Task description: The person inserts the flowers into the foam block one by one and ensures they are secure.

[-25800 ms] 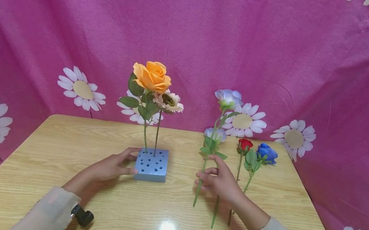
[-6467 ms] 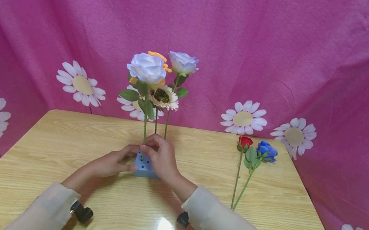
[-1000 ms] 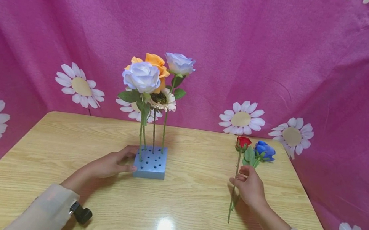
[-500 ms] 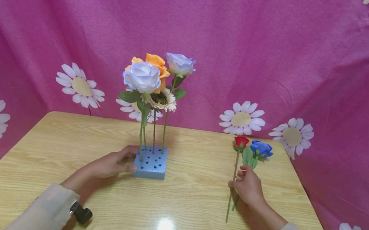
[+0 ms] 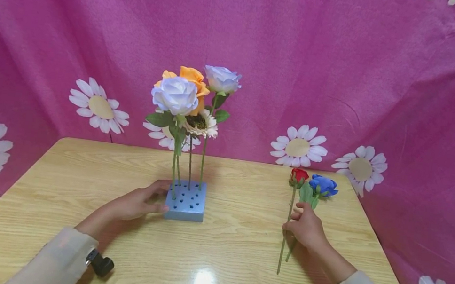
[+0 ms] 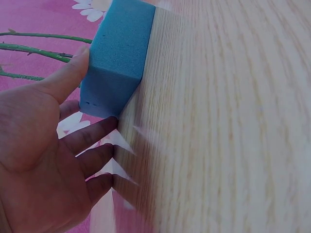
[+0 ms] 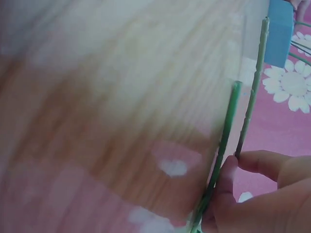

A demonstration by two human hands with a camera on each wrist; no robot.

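A light blue foam block (image 5: pixel 184 215) with holes in its top sits on the table. My left hand (image 5: pixel 136 203) holds its left side, thumb at the front corner and fingers toward the back. Upright in the block stand an orange rose (image 5: pixel 194 77), two pale lilac roses (image 5: pixel 175 95) and a cream daisy-like flower (image 5: pixel 206 125). On the right, my right hand (image 5: pixel 308 227) pinches the brown-green stem of a red rose (image 5: pixel 299 175) between thumb and index finger. Beside it lies a blue rose (image 5: pixel 323 185), its green stem (image 7: pixel 228 126) passing under the hand.
The wooden table (image 5: pixel 239 257) reaches back to a pink curtain (image 5: pixel 264 47) printed with white daisies. Each wrist carries a small black camera (image 5: pixel 101 264). The tall flowers rise above the block's left and back parts.
The two lilac roses, earlier over at the right, now stand in the block. Over the last second my right hand has stayed at the red rose; both roses there shifted slightly. The left hand keeps still.
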